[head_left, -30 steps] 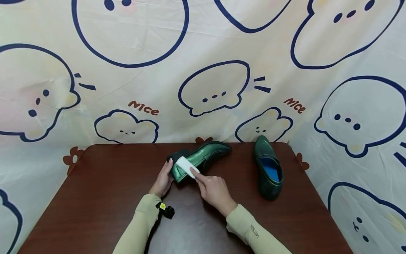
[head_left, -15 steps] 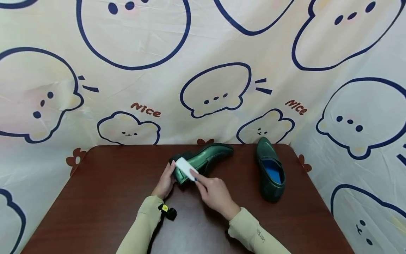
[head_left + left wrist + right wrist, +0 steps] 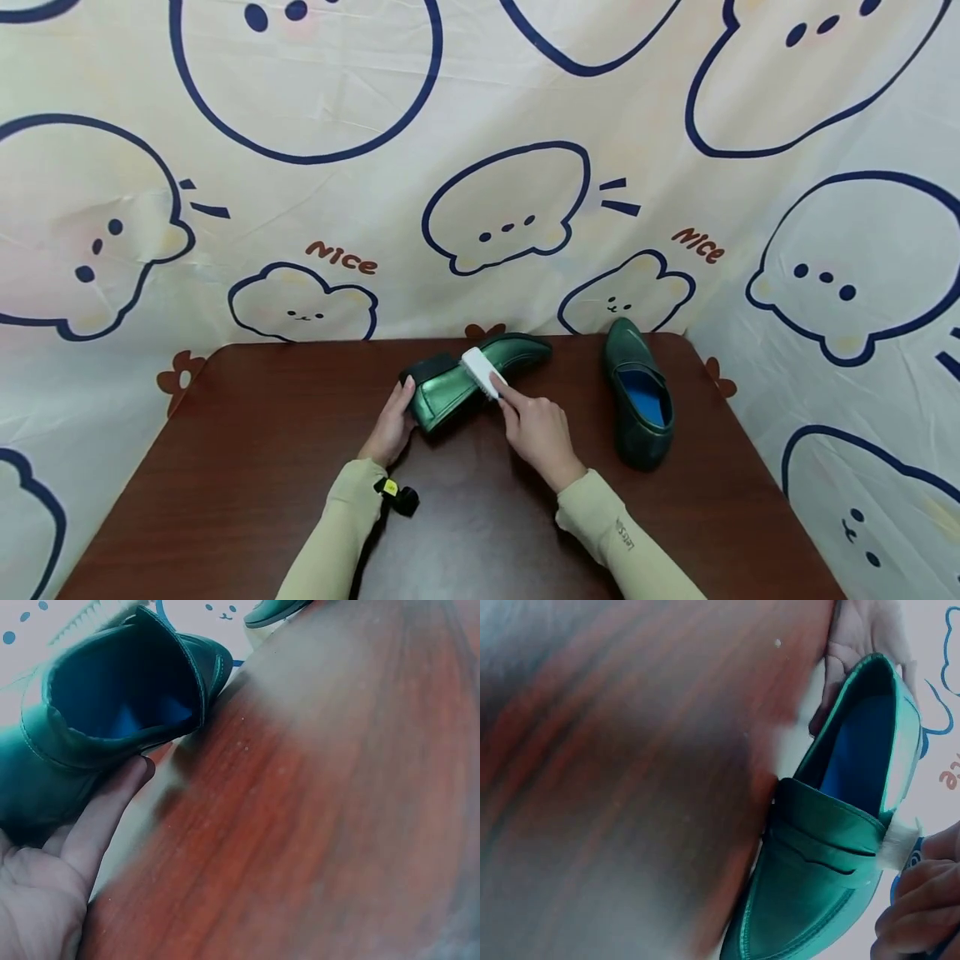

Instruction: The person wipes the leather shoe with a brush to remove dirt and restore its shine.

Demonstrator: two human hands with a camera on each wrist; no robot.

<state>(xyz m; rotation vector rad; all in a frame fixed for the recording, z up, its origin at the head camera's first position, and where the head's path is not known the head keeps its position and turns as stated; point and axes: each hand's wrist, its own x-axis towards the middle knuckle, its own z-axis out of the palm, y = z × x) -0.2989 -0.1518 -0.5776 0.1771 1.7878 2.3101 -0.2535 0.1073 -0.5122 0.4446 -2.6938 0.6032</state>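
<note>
A green loafer (image 3: 442,398) lies tilted on its side, its black heel turned to the left. My left hand (image 3: 388,427) grips it by the heel end, with fingers (image 3: 101,817) along the side below the blue-lined opening. A white brush (image 3: 481,370) is held in my right hand (image 3: 542,435), the index finger along its back. In the right wrist view the pale bristles (image 3: 900,844) press against the loafer's side near the strap. The other green loafer (image 3: 637,396) stands upright to the right, its blue insole showing.
Both shoes are on a brown wooden table (image 3: 262,433) with rounded back corners. Behind and beside it hangs a cream sheet (image 3: 390,208) printed with cartoon faces. A black wrist device (image 3: 397,497) is strapped on the left sleeve.
My right hand has moved the brush from the loafer's heel area along its side, rightward toward the toe. The left hand keeps its hold, and the other loafer stays put.
</note>
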